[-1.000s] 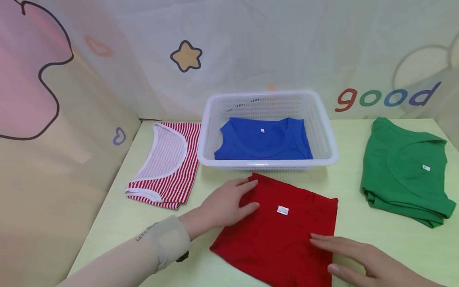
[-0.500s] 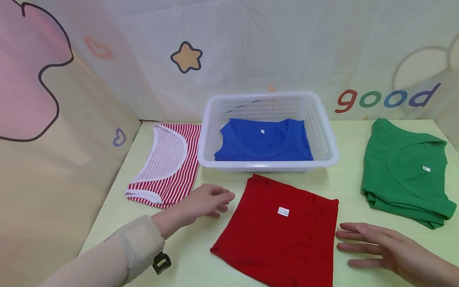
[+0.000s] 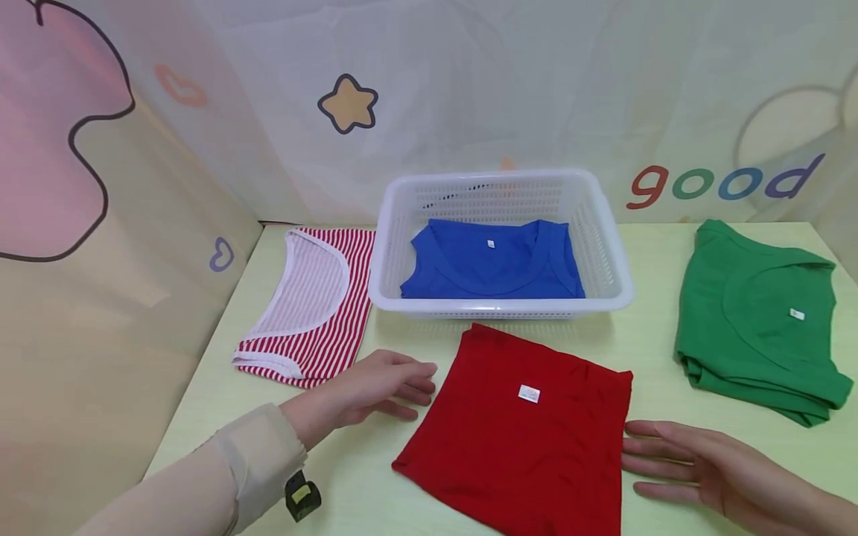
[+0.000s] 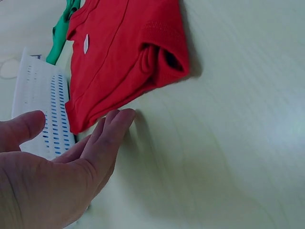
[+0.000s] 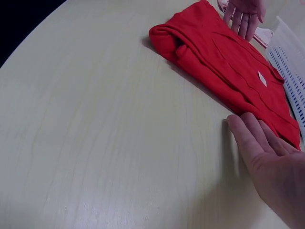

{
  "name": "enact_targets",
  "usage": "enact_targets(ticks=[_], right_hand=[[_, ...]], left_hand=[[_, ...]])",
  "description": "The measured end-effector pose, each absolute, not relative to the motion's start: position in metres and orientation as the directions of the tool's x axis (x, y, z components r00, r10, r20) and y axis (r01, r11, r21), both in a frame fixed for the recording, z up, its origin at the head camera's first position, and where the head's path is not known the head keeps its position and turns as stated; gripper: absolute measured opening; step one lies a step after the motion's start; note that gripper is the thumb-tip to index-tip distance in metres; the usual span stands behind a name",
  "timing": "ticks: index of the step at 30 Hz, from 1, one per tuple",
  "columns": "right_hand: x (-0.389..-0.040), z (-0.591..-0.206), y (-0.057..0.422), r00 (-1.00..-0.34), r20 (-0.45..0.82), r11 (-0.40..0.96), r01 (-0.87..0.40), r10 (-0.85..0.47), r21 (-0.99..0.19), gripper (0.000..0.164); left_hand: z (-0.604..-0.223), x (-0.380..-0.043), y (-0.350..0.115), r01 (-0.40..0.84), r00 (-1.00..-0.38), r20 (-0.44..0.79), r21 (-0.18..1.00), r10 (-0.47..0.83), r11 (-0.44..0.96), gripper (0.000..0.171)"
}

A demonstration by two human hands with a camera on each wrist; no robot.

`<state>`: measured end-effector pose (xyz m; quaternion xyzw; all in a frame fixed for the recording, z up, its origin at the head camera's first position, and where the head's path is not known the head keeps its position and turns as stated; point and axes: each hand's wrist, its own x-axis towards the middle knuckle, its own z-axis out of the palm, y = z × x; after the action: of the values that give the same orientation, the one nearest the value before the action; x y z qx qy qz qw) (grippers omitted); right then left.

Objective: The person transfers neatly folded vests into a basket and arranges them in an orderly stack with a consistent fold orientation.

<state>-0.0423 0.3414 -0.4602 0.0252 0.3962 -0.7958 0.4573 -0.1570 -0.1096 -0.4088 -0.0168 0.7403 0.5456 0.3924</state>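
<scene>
- Left hand (image 3: 375,388): released, fingers extended, nothing grasped; we see its fingertips just beside the left edge of the red garment.
- Right hand (image 3: 704,467): likewise relaxed and unladen, fingers reaching inward; its tips lie right at the garment's right edge, and we cannot tell whether they touch.
- Red garment (image 3: 536,447): folded flat on the table between the two hands, extending nearer the person than either. We judge this flanking to be the relation that matters, the right hand being slightly the closer. The head view crops its near end, so we cannot settle a long axis.
- White label (image 3: 529,393): on the garment's upper face, between the hands.
- Basket (image 3: 499,305): white, perforated, beyond both hands, just past the red garment's far corner.
- Blue garment (image 3: 492,260): folded inside the basket; we find it in the head view only, the wrist views giving just the outer wall.
- Striped garment (image 3: 342,313): red and white, beyond the left hand, beside the basket.
- Green garment (image 3: 777,320): folded, beyond the right hand.
- Near end of the red garment: the left wrist view shows us a dark hollow among folded layers, which the head view lacks.
- Table (image 3: 355,484): pale, beneath everything listed.
</scene>
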Motion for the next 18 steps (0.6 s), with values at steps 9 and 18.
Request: enact_targets(ticks=[9, 18], right_hand=[[-0.043, -0.461, 0.328, -0.62, -0.509, -0.202, 0.73, -0.597, -0.653, 0.051], [-0.051, -0.463, 0.313, -0.627, -0.512, -0.168, 0.714, -0.587, -0.68, 0.055]], left_hand=[[-0.415, -0.157, -0.102, -0.49, -0.64, -0.624, 0.781, 0.449, 0.387, 0.043], [-0.421, -0.153, -0.093, -0.502, -0.612, -0.642, 0.766, 0.461, 0.401, 0.041]])
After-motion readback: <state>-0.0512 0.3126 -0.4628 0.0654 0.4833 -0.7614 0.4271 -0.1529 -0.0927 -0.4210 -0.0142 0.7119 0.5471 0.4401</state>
